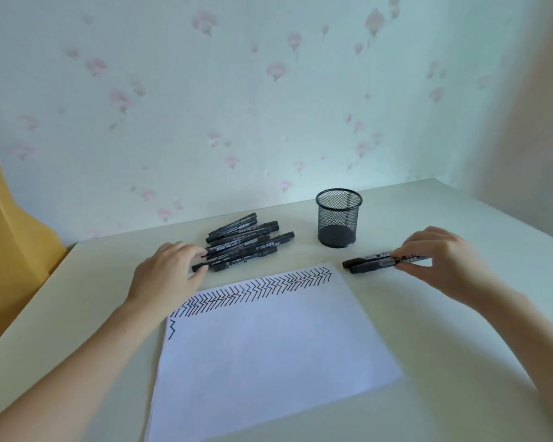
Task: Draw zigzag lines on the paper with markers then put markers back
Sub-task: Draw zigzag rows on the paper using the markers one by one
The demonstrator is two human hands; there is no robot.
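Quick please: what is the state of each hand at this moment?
Left hand: fingers touch the pile of markers; whether it grips one cannot be told.
Right hand: pinches two markers lying together on the table.

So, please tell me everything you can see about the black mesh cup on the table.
The mesh cup is a round black holder of what looks like wire mesh, with a solid rim and a dark base. It stands upright on the pale table near the wall, open at the top, and looks empty. Nothing touches it; the marker pile lies apart, to its left.
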